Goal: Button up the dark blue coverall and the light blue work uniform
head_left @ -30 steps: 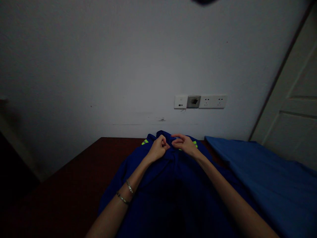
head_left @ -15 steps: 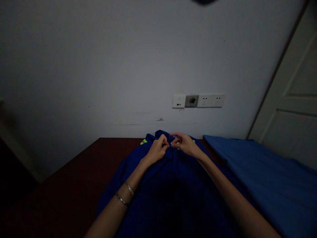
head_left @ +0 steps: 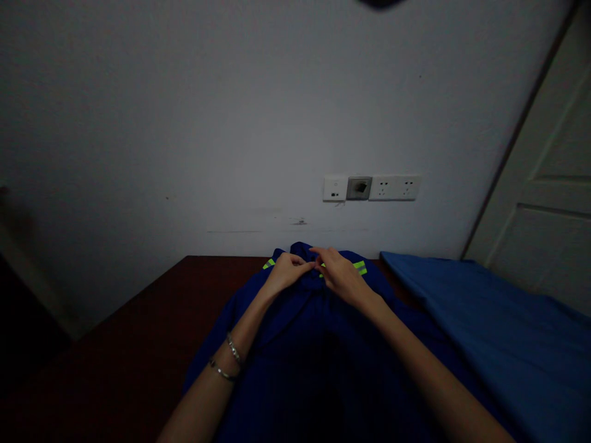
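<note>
A dark blue work jacket (head_left: 295, 332) with yellow-green and grey reflective strips (head_left: 360, 267) lies spread out, its collar end toward the wall. At its upper middle, my left hand (head_left: 289, 271) pinches the fabric between thumb and fingers. My right hand (head_left: 339, 274) meets it from the right, fingers bent and closed on the jacket's front edge, with the index finger raised a little. The fingertips of both hands almost touch. Whatever small part of the front lies between them is hidden. Two bracelets (head_left: 226, 360) circle my left wrist.
The jacket rests on a dark red-brown wooden table (head_left: 157, 320) pushed against a pale wall (head_left: 207, 123). A lighter blue cloth (head_left: 489, 320) lies along the right side. Sockets and switches (head_left: 372, 188) are set in the wall, and a panelled door (head_left: 549, 178) stands at far right.
My right hand has shifted slightly left and turned, uncovering more of the right reflective strip. My left hand has moved slightly left, its thumb now stretched toward the right hand. The jacket stays put.
</note>
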Demonstrator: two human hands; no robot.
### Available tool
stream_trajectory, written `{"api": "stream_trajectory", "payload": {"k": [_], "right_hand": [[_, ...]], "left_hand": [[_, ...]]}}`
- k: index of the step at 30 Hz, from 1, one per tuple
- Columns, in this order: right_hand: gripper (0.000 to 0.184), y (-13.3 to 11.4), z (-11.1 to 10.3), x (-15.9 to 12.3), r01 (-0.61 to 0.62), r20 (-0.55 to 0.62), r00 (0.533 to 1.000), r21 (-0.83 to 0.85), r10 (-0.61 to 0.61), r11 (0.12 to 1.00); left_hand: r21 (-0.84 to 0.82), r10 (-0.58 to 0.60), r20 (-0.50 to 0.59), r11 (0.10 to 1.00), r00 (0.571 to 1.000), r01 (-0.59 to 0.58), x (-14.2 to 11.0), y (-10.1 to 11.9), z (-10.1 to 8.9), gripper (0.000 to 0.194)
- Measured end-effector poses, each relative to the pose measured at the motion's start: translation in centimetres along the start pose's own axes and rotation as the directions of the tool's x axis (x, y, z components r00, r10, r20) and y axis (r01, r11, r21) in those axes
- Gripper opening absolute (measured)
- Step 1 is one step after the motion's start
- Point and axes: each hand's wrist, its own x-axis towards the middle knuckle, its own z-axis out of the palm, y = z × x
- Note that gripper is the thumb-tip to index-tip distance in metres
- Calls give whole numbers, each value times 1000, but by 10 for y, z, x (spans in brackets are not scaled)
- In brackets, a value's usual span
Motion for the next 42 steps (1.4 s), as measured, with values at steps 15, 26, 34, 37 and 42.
{"api": "stream_trajectory", "payload": {"k": [15, 26, 34, 37, 42], "right_hand": [[40, 10, 19, 1, -356, -8, 906, 530, 424, 770], [38, 11, 9, -1, -146, -44, 985, 314, 168, 938], [30, 15, 10, 1, -199, 13, 976, 445, 216, 873], [17, 23, -6, 1, -156, 68, 988, 371, 141, 915], [7, 20, -35, 1, 26, 29, 999, -18, -26, 999]], "left_hand": [[-18, 22, 27, 1000, 999, -21, 1, -1, -7, 15], [567, 480, -16, 727, 877, -387, -15, 15, 7, 12], [444, 391, -13, 827, 920, -345, -3, -4, 7, 10], [447, 401, 17, 816, 916, -366, -3, -5, 6, 7], [480, 449, 46, 774, 892, -414, -4, -5, 8, 6]]}}
